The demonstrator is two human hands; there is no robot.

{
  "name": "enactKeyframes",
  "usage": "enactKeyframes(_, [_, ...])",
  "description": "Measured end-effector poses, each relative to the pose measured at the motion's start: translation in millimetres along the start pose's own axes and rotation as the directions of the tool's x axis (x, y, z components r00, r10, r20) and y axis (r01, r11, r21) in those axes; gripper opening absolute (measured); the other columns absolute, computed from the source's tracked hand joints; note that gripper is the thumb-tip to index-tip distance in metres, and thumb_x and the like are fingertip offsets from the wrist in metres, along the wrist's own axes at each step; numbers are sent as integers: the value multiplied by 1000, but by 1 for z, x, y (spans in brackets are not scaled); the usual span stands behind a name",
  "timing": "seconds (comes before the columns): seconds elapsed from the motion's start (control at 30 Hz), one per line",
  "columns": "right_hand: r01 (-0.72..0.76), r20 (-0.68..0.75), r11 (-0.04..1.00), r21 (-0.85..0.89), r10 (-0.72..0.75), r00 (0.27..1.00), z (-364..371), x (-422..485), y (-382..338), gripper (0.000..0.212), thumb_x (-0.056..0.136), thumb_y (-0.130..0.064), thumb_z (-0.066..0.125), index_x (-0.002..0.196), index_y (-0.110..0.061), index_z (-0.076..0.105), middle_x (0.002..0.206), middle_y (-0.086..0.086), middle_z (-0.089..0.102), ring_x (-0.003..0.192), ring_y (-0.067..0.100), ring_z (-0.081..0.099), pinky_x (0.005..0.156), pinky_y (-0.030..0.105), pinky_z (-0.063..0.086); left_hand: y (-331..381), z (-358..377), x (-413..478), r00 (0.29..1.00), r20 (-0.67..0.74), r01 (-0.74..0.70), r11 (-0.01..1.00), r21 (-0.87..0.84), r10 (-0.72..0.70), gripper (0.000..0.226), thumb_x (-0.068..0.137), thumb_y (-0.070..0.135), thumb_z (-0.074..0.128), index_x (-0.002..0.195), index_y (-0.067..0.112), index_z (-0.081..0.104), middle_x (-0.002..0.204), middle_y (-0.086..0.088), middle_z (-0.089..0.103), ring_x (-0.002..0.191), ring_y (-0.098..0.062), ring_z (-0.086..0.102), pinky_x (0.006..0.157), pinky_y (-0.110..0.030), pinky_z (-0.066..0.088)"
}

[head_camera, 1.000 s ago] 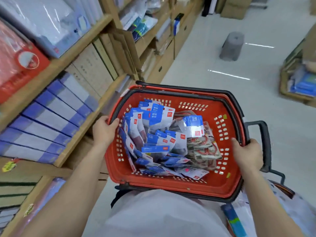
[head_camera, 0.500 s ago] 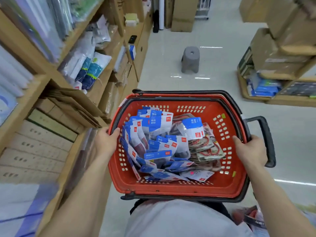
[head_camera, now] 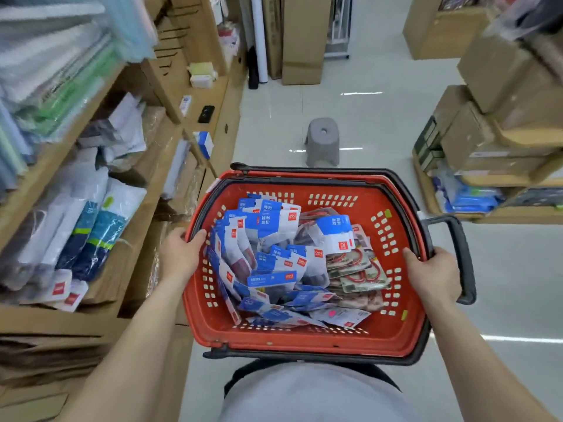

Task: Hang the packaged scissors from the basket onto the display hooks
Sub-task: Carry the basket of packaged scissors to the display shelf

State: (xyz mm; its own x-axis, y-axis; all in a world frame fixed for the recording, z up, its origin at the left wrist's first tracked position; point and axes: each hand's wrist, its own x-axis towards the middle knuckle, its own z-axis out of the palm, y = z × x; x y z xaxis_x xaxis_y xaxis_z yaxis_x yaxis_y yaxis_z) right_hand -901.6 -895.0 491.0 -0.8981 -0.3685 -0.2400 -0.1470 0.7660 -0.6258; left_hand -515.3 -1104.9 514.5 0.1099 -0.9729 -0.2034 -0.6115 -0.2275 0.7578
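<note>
I carry a red plastic basket (head_camera: 304,339) with black handles in front of my body. My left hand (head_camera: 181,254) grips its left rim and my right hand (head_camera: 432,274) grips its right rim beside the black side handle (head_camera: 463,254). Inside lies a heap of several packaged scissors (head_camera: 274,263) in blue and white pouches, with some red-handled packs (head_camera: 356,272) on the right. No display hooks are in view.
Wooden shelves (head_camera: 128,190) with bagged goods and cardboard run along the left. A grey plastic stool (head_camera: 323,141) stands on the white floor just beyond the basket. Stacked cardboard boxes (head_camera: 487,123) sit on a low platform at right, with tall boxes (head_camera: 301,38) at the aisle's far end.
I have moved forward along the aisle with the basket; the shelves slide past on the left and the grey stool is closer. Both hands keep their hold on the rims.
</note>
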Motion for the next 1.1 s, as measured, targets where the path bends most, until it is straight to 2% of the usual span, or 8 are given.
enactKeyframes(0.1, [9,23,1000,3,-9,1000,15,65,-50,37,90,-50,70,105,-16,68,93,6,72,88,37,70,78,43,55,39,26,54,999,-34,24,999,22,-24,28,99,41,65,110,15,68,93,-2,72,82,-20,71,69,-34,52])
enactKeyframes(0.23, [43,34,999,1,-43,998,38,142,-117,34,88,-50,71,95,-17,64,84,5,69,84,37,68,74,42,54,80,56,128,995,-96,27,999,46,-23,29,97,32,69,104,4,72,92,-10,72,87,-31,66,73,-36,42])
enactKeyframes(0.33, [61,37,998,-20,-60,998,60,197,-168,32,90,-47,71,93,-17,61,77,3,60,76,33,59,69,38,46,114,80,188,994,-90,56,998,15,-54,29,99,33,67,104,4,69,90,-7,71,77,-22,65,67,-31,43])
enactKeyframes(0.53, [64,20,996,-56,-63,998,123,301,-273,32,91,-49,70,93,-18,62,74,1,62,72,31,61,71,41,55,168,129,333,995,-60,79,995,-57,-83,25,100,35,66,106,11,71,84,-1,71,73,-14,65,61,-28,43])
enactKeyframes(0.67, [47,13,997,-62,-47,999,156,360,-347,31,91,-47,70,91,-19,59,68,-3,58,69,30,61,68,40,54,211,151,427,997,-51,63,997,-42,-65,27,99,32,67,102,5,71,88,-8,73,84,-28,69,64,-33,42])
enactKeyframes(0.8, [63,18,996,-70,-62,998,187,430,-414,30,93,-43,70,87,-17,56,63,-7,51,64,28,54,63,36,45,255,174,512,994,-70,83,996,-14,-84,28,98,35,67,103,8,71,92,-7,73,85,-27,67,73,-38,48])
enactKeyframes(0.97, [95,59,989,-111,-89,994,238,534,-492,33,91,-48,68,92,-16,60,71,1,59,75,35,65,71,42,55,305,215,610,989,-101,109,994,-24,-111,26,100,33,66,98,7,68,87,-7,71,80,-28,66,70,-39,48])
enactKeyframes(1.1, [151,137,983,-102,-137,981,282,621,-560,30,91,-48,68,94,-19,59,81,6,65,88,39,69,76,43,54,336,247,671,971,-165,172,985,-25,-174,26,99,32,68,98,7,71,85,-8,72,80,-30,67,68,-36,47])
